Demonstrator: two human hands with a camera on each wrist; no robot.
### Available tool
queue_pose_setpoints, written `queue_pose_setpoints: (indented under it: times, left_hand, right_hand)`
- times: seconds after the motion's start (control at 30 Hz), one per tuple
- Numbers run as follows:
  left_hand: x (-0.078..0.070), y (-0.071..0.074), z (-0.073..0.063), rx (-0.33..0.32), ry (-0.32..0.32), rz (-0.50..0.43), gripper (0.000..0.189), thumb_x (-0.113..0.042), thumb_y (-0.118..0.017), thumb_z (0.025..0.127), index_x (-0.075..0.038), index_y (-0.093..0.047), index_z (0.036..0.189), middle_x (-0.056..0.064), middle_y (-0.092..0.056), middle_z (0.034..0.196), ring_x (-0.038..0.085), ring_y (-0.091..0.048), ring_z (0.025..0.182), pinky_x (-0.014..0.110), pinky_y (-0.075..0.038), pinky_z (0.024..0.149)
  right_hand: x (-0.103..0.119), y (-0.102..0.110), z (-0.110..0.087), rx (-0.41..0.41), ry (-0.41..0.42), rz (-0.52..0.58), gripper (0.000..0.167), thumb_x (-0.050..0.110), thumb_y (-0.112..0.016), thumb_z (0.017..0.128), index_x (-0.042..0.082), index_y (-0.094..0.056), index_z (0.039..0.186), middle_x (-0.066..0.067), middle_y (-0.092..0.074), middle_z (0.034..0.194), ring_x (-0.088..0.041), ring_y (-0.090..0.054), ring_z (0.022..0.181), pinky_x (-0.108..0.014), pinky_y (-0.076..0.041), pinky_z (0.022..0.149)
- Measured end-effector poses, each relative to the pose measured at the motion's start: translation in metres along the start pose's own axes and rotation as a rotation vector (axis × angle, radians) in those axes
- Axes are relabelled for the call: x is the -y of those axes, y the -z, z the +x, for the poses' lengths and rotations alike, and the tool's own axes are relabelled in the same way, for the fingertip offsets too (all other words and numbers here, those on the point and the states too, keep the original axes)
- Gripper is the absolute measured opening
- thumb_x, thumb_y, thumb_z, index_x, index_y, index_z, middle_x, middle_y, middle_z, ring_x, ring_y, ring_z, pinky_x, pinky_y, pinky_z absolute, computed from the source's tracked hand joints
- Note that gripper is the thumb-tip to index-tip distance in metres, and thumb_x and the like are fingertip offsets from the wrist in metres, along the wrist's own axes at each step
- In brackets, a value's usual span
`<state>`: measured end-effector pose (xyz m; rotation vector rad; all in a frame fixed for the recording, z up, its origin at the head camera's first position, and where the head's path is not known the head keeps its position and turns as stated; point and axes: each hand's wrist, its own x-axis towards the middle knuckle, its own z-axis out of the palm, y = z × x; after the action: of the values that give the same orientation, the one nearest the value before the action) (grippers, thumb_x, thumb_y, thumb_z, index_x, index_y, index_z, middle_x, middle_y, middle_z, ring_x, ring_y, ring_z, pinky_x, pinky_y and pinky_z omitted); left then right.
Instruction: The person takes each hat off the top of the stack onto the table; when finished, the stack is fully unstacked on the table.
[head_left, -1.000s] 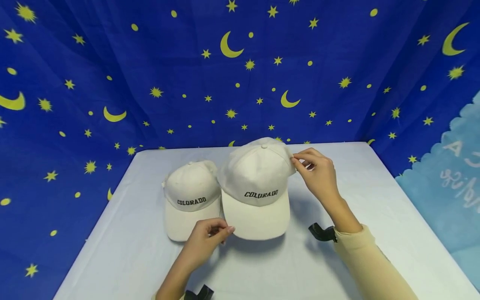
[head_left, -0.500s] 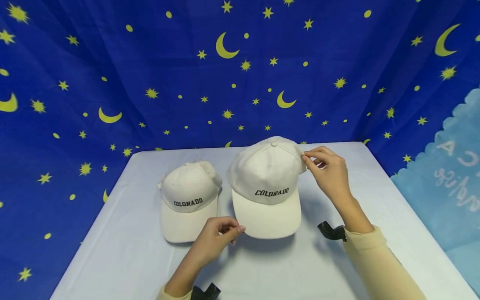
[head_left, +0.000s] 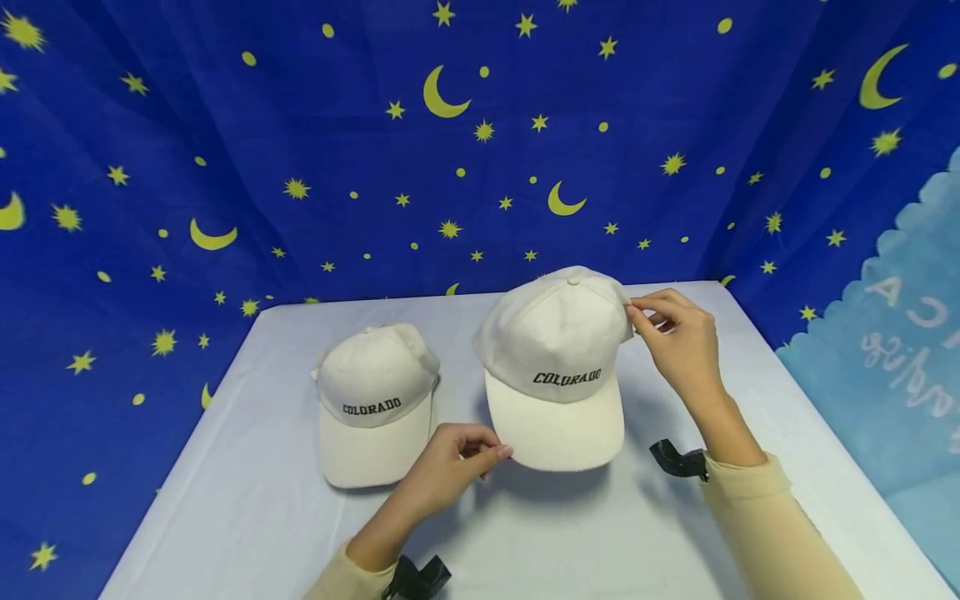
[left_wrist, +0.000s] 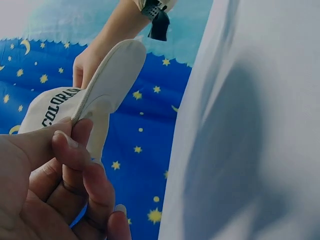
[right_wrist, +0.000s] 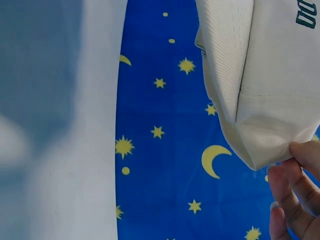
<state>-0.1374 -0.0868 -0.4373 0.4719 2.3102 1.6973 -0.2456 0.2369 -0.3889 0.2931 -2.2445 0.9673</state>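
A white baseball cap (head_left: 555,342) with COLORADO in dark letters hangs above the table between both hands, brim toward me. At the brim's left corner, my left hand (head_left: 459,467) pinches the edge between thumb and forefinger; the left wrist view shows this grip on the brim (left_wrist: 120,70) from close by. My right hand (head_left: 681,342) pinches the fabric at the cap's right side. In the right wrist view, thumb and fingers meet at the cap's lower edge (right_wrist: 265,135). Left of it, a second white COLORADO baseball cap (head_left: 375,383) rests on the table.
A white cloth covers the table (head_left: 247,433). Behind it hangs a blue curtain (head_left: 360,108) with yellow stars and moons. A light blue panel with white lettering (head_left: 900,333) is at the right. Black wrist mounts (head_left: 678,460) stick out from both sleeves.
Both hands have carried the held cap to the right and slightly up, widening the gap to the other cap. That cap stays on the table; the view has shifted slightly.
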Motion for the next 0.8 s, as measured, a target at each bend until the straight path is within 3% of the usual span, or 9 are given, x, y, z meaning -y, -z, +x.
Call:
queue_pose_setpoints:
  times: [0.2, 0.37, 0.67, 0.8]
  left_hand:
    - [0.0, -0.007, 0.008, 0.019, -0.006, 0.02, 0.021, -0.029, -0.071, 0.098, -0.013, -0.073, 0.084, 0.017, -0.065, 0.07, 0.022, -0.057, 0.059, 0.022, -0.04, 0.052]
    - [-0.001, -0.012, 0.015, 0.025, -0.007, 0.005, 0.02, -0.029, -0.071, 0.098, -0.014, -0.074, 0.086, 0.02, -0.065, 0.073, 0.026, -0.059, 0.062, 0.022, -0.041, 0.053]
    - [-0.001, -0.018, 0.026, 0.022, -0.029, 0.004, 0.023, -0.026, -0.072, 0.097, -0.005, -0.075, 0.09, 0.004, -0.062, 0.067, 0.019, -0.056, 0.059, 0.022, -0.041, 0.052]
    - [-0.002, -0.022, 0.032, 0.038, -0.032, -0.007, 0.021, -0.028, -0.072, 0.098, -0.01, -0.076, 0.089, 0.003, -0.062, 0.066, 0.019, -0.056, 0.059, 0.022, -0.042, 0.053]
  right_hand:
    - [-0.006, 0.008, 0.001, -0.01, -0.026, -0.014, 0.014, 0.014, -0.075, 0.095, 0.004, -0.08, 0.103, -0.006, -0.074, 0.097, -0.008, -0.059, 0.075, -0.011, -0.044, 0.069]
    - [-0.012, 0.013, 0.002, -0.021, -0.038, -0.031, 0.014, 0.014, -0.075, 0.095, 0.004, -0.08, 0.103, -0.006, -0.074, 0.098, 0.003, -0.055, 0.074, -0.01, -0.043, 0.07]
    - [-0.022, 0.023, 0.001, -0.031, -0.041, -0.055, 0.015, 0.014, -0.075, 0.095, 0.003, -0.08, 0.103, -0.008, -0.074, 0.098, 0.007, -0.053, 0.074, -0.008, -0.042, 0.069]
    - [-0.029, 0.026, 0.002, -0.025, -0.044, -0.089, 0.015, 0.016, -0.074, 0.096, 0.004, -0.08, 0.104, -0.007, -0.074, 0.098, 0.007, -0.053, 0.074, -0.007, -0.041, 0.068]
